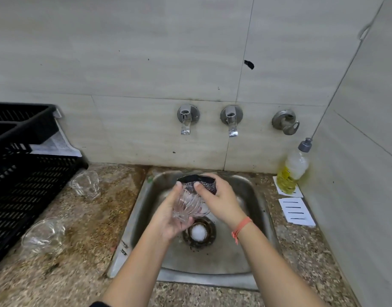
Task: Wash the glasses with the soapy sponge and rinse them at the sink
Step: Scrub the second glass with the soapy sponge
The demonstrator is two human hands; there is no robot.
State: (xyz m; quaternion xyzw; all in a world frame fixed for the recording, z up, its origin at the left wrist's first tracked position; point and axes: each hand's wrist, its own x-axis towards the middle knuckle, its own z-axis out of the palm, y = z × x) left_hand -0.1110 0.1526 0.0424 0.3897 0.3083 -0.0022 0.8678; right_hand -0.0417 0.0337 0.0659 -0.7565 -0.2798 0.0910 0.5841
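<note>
Over the steel sink (252, 244) my left hand (168, 220) grips a clear ribbed glass (188, 206), tilted with its mouth facing away from me. My right hand (219, 200) holds a dark scrubbing sponge (201, 183) and presses it against the glass's rim. Two more clear glasses stand upside down on the counter to the left, one (85, 183) near the wall and another (44, 237) closer to me. No water runs from the taps.
Two wall taps (186, 120) (231, 121) sit above the sink. A black slotted crate (24, 173) fills the left counter. A yellow soap bottle (292, 171) stands at the right corner beside paper sheets (295, 211). A white object lies in the drain (198, 232).
</note>
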